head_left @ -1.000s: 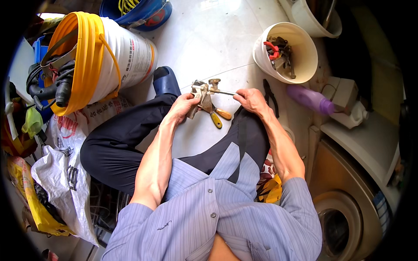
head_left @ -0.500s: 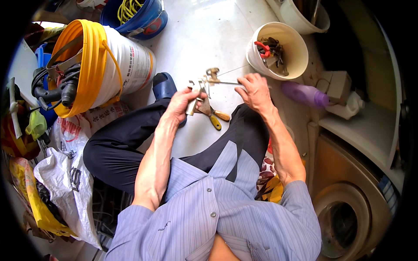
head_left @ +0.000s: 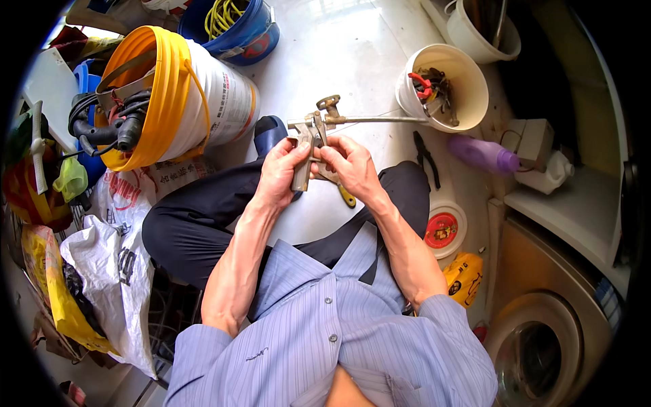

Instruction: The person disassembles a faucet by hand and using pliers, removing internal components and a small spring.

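A metal foam gun point(head_left: 303, 156), worn and stained, is held in front of me over the floor. Its long thin barrel point(head_left: 386, 119) points right, and a round crusted fitting point(head_left: 328, 103) sticks up from its top. My left hand point(head_left: 279, 169) is closed round the grip, thumb along its side. With bent fingers pinched together, my right hand point(head_left: 349, 166) works at the trigger point(head_left: 320, 129); the fingertips are partly hidden behind the gun. Below the hands lies a putty knife with a yellow handle point(head_left: 348, 197), its blade mostly covered.
Black pliers point(head_left: 426, 161) and a white lid with a red centre point(head_left: 442, 230) lie right of my knee. A cream bucket of tools point(head_left: 483, 88) stands beyond the barrel, a purple bottle point(head_left: 485, 154) beside it. Left stands a yellow-rimmed bucket point(head_left: 180, 102) holding a power tool.
My right hand has left the barrel and come in to the trigger beside my left hand. The view has shifted a little, and the pliers and lid now show.
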{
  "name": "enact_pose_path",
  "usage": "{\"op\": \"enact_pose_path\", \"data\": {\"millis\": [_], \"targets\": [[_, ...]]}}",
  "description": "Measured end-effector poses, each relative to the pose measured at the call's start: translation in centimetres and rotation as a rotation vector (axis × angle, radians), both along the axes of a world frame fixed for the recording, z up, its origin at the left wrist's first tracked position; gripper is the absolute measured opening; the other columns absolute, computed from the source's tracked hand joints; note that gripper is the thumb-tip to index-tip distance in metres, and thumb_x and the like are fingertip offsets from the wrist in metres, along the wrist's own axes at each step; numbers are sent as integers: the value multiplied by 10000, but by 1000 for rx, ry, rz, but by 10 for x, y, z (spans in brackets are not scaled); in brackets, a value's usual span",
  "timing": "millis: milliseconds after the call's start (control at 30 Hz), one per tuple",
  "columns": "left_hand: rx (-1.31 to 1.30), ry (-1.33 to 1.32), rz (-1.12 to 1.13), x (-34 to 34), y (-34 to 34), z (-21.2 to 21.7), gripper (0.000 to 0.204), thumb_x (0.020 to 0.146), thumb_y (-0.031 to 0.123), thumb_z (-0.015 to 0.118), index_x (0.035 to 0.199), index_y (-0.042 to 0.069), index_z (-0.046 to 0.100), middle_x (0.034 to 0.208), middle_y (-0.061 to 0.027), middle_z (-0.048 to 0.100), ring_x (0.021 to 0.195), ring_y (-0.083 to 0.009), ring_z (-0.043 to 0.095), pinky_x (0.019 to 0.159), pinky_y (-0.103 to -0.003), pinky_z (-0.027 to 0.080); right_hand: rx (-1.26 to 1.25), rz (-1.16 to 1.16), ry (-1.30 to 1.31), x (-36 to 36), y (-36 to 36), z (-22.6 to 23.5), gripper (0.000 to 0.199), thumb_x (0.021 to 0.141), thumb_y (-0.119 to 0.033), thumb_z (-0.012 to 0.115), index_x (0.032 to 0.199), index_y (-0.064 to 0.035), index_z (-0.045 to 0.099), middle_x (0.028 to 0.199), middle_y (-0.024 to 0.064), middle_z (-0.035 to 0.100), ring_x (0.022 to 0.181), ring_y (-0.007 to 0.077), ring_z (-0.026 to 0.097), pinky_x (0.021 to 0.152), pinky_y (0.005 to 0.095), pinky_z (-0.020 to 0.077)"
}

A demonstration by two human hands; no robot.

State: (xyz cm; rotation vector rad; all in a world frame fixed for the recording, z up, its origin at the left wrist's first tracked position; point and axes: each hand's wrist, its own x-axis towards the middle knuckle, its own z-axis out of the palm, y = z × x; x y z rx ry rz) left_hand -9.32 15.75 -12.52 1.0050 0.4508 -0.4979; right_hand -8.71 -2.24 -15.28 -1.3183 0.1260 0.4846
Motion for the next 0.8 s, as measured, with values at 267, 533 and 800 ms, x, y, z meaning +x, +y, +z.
{"op": "enact_pose_path", "data": {"millis": [267, 533, 800], "targets": [[-32, 10, 17, -12, -3, 38, 201, 1047, 194, 593, 1161, 29, 595, 979, -95, 689, 740, -157, 668, 626, -277, 586, -348, 36, -387, -9, -8, 18, 221, 982, -125, 622, 1127, 36, 661, 885, 214, 694, 781, 292, 704, 713, 374, 549], [-308, 30, 4, -19, 5, 29, 239, 1055, 201, 580, 1197, 11, 602, 1030, -101, 700, 763, -186, 681, 671, -312, 599, -161, 84, -290, -16, -22, 44, 276, 1005, -159, 640, 1182, 52, 653, 898, 85, 710, 773, 134, 645, 690, 290, 532], [-537, 10, -31, -28, -3, 20, 272, 1054, 213, 586, 1204, -13, 613, 1051, -116, 707, 812, -205, 697, 759, -321, 597, 163, 22, -11, -25, -18, 50, 270, 1011, -154, 649, 1150, 77, 643, 906, 59, 710, 785, 102, 635, 676, 269, 530]]}}
